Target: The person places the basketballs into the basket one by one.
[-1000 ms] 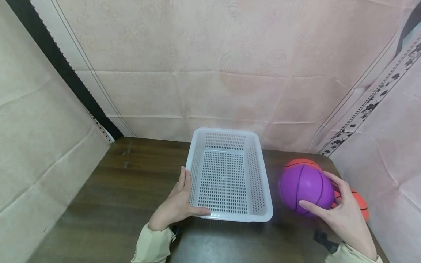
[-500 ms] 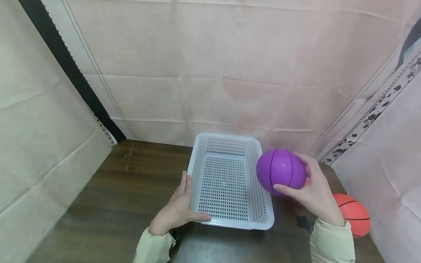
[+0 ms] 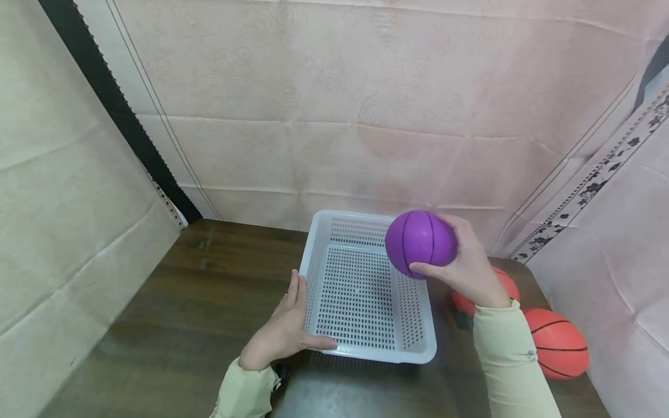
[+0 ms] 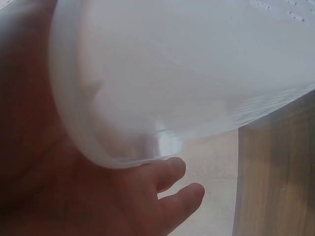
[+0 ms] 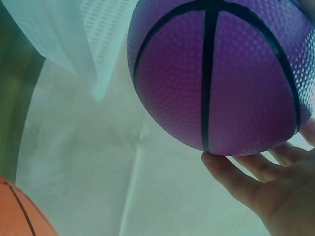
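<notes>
My right hand grips a purple toy basketball with dark seams, thumb on its near side. The ball is held over the right rear part of a white perforated plastic basket. In the right wrist view, fingertips press against the lower edge of the purple ball. My left hand lies at the basket's near left corner, fingers straight along the left side and thumb along the front rim. The left wrist view has the fingers against the outside of the basket's wall.
Two orange basketballs lie on the right of the brown wooden table: a nearer orange ball and a farther orange ball, partly hidden by the right arm. Pale cloth walls stand behind and at both sides.
My right hand has lifted the purple ball from beside the orange balls and carried it left, over the basket. My left hand has stayed at the basket's corner.
</notes>
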Action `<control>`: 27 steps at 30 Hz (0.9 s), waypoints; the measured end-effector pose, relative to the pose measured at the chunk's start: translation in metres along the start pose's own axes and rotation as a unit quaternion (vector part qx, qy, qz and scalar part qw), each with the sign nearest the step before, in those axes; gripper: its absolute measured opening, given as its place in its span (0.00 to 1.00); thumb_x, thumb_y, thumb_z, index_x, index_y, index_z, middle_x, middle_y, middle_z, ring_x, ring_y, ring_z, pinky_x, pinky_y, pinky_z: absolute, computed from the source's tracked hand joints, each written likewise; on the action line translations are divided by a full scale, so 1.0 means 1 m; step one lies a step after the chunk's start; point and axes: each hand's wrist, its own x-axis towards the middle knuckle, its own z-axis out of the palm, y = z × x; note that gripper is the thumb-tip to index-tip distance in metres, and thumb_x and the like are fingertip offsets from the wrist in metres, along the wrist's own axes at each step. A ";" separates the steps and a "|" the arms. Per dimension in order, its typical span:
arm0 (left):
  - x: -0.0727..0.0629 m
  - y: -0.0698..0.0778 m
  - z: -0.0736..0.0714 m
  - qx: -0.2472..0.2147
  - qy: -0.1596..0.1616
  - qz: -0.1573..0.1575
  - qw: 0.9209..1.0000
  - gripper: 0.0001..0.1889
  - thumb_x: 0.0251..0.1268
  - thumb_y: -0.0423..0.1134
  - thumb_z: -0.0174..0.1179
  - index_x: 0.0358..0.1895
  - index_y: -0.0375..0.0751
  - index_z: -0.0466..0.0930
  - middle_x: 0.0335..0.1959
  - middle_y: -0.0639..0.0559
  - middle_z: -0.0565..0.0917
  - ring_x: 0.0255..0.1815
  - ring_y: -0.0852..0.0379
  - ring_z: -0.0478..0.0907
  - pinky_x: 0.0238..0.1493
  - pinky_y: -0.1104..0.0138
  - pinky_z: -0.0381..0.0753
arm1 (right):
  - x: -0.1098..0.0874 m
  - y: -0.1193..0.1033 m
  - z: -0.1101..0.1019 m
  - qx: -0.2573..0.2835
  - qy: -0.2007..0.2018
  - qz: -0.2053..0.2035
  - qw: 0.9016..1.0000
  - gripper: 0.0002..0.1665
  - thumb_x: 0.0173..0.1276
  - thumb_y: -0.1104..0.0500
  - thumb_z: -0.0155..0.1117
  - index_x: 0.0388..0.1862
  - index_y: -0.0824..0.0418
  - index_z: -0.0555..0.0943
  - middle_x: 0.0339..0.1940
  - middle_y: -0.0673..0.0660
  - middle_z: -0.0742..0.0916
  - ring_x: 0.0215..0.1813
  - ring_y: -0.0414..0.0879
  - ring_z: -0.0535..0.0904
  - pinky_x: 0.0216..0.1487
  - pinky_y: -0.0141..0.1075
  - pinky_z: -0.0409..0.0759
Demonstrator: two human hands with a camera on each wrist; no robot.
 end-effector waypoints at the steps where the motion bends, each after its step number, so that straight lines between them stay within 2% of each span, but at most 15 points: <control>1: 0.000 0.000 0.000 0.001 0.000 0.000 1.000 0.75 0.38 0.60 0.78 0.76 0.35 0.26 0.76 0.48 0.20 0.77 0.37 0.32 0.69 0.38 0.46 | 0.003 0.000 0.002 0.000 -0.005 -0.005 1.000 0.61 0.40 0.42 0.84 0.73 0.35 0.60 0.67 0.50 0.68 0.60 0.56 0.70 0.46 0.61 0.78; 3: 0.000 0.000 -0.001 0.004 -0.001 -0.003 1.000 0.75 0.38 0.60 0.77 0.76 0.35 0.25 0.76 0.48 0.20 0.77 0.37 0.32 0.69 0.39 0.46 | 0.009 0.000 0.007 -0.002 -0.011 -0.013 1.000 0.61 0.39 0.41 0.84 0.72 0.34 0.60 0.68 0.51 0.68 0.61 0.57 0.70 0.47 0.61 0.78; 8: 0.000 0.000 -0.003 0.001 -0.003 -0.003 1.000 0.75 0.38 0.61 0.77 0.76 0.34 0.26 0.76 0.47 0.20 0.77 0.37 0.32 0.69 0.39 0.46 | 0.023 0.001 0.017 -0.012 -0.018 -0.030 0.999 0.62 0.38 0.39 0.84 0.73 0.37 0.62 0.70 0.53 0.67 0.62 0.58 0.70 0.49 0.62 0.77; 12: 0.000 0.000 -0.002 0.004 -0.005 -0.003 1.000 0.76 0.37 0.63 0.76 0.76 0.35 0.25 0.76 0.48 0.19 0.77 0.37 0.32 0.69 0.39 0.46 | 0.031 0.002 0.024 -0.020 -0.034 -0.047 0.998 0.63 0.37 0.41 0.85 0.73 0.43 0.62 0.67 0.54 0.68 0.61 0.56 0.70 0.49 0.60 0.78; 20: 0.000 -0.001 0.001 0.010 -0.005 -0.007 1.000 0.76 0.36 0.62 0.77 0.76 0.36 0.25 0.76 0.49 0.19 0.77 0.37 0.33 0.70 0.39 0.46 | 0.042 0.003 0.037 -0.042 -0.060 -0.080 0.994 0.65 0.35 0.43 0.87 0.72 0.53 0.63 0.69 0.53 0.68 0.67 0.55 0.65 0.53 0.61 0.75; 24: 0.000 0.000 0.001 0.008 -0.006 -0.008 1.000 0.76 0.37 0.61 0.77 0.76 0.37 0.24 0.76 0.50 0.18 0.77 0.37 0.33 0.70 0.39 0.45 | 0.045 0.006 0.044 -0.039 -0.064 -0.081 0.994 0.65 0.35 0.43 0.87 0.72 0.54 0.63 0.69 0.54 0.67 0.65 0.55 0.67 0.54 0.59 0.75; 27: 0.000 0.000 0.000 0.006 -0.007 -0.008 1.000 0.76 0.37 0.61 0.77 0.76 0.36 0.24 0.76 0.49 0.18 0.77 0.37 0.32 0.70 0.39 0.45 | 0.047 0.006 0.050 -0.039 -0.080 -0.063 0.994 0.65 0.37 0.42 0.85 0.73 0.53 0.62 0.70 0.56 0.66 0.63 0.58 0.69 0.54 0.60 0.75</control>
